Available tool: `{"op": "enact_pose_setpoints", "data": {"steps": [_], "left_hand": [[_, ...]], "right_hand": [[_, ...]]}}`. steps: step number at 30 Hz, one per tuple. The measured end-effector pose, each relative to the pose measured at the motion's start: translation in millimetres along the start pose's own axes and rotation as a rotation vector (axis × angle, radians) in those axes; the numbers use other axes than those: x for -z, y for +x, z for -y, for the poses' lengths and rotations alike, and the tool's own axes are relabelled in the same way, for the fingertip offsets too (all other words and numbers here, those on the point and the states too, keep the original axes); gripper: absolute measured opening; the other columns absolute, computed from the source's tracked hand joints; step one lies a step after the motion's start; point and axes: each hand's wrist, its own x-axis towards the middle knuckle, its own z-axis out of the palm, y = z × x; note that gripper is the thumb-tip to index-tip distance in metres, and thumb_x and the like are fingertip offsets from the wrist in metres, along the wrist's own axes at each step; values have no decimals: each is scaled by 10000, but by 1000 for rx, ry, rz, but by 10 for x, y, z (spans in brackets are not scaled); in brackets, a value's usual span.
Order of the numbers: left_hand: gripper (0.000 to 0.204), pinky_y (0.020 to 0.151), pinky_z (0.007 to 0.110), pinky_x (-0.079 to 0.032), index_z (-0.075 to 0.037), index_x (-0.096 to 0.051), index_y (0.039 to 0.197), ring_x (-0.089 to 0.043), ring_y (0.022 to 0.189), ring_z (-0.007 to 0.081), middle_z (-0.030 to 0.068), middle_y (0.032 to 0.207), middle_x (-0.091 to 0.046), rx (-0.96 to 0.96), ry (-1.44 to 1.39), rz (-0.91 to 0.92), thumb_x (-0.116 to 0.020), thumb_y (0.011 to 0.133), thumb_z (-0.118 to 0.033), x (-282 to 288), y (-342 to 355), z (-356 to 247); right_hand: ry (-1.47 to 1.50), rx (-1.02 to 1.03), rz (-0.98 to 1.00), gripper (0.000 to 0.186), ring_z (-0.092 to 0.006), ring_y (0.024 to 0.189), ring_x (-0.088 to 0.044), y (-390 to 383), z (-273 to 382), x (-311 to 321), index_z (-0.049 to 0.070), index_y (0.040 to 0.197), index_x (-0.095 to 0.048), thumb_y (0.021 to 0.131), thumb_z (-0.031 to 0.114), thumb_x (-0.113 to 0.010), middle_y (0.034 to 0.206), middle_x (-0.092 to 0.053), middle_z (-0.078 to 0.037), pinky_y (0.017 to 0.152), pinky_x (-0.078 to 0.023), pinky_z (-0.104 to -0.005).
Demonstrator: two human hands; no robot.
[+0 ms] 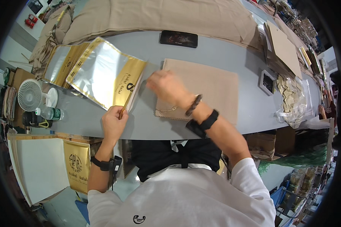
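My left hand [114, 119] pinches the near corner of a clear plastic bag with gold bands [106, 72], thumb on top. The bag lies tilted on the table, part of a pile of similar gold-banded bags [66, 62]. Blurred by motion, my right hand [166, 85] hovers over the left part of a folded beige cloth [212, 87], close to the bag's right edge. Its fingers look bent, but the blur hides whether they hold anything. A small tag on a string [170, 109] lies at the cloth's near left edge.
Beige fabric [159, 15] covers the far side of the grey table [144, 130]. A black phone [178, 39] lies before it. At left stand a white fan [30, 94] and a bottle [51, 113]. Cardboard sheets [284, 49], a small box [268, 82] and a bag of tags [290, 98] sit right.
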Motion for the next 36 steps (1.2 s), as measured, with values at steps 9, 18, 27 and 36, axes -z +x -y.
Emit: {"op": "enact_pose_setpoints", "data": {"steps": [9, 18, 27, 36], "left_hand": [[250, 792, 469, -563, -14, -718, 1098, -695, 884, 386, 168, 987, -715, -147, 184, 35, -676, 854, -46, -268, 550, -509], [225, 615, 350, -494, 19, -710, 959, -605, 604, 201, 119, 678, -664, -86, 11, 188, -765, 890, -189, -569, 580, -605], [123, 577, 321, -502, -12, -745, 958, -611, 608, 157, 70, 718, -671, -180, -340, -92, -800, 920, -116, -712, 166, -734], [196, 629, 322, -520, -42, -803, 1055, -648, 669, 216, 87, 803, -692, -524, -179, -103, -809, 860, -22, -681, 52, -751]], "right_hand": [[-58, -469, 235, 691, -394, 1068, -705, 175, -1048, 465, 9, 1245, -659, 775, 468, -874, 1127, -738, -205, 927, -562, -450], [407, -245, 49, 326, -324, 747, -691, -423, -586, 380, 5, 1016, -675, 795, 135, -876, 888, -742, -172, 719, -539, -414], [-47, -237, -1, 438, -347, 1069, -664, -560, -158, 170, 2, 1105, -658, 858, 326, -820, 1090, -692, -147, 835, -528, -468], [98, 329, -84, 342, -368, 1115, -653, -769, 0, -60, 19, 1212, -701, 999, 278, -632, 1160, -721, -175, 975, -498, -480]]}}
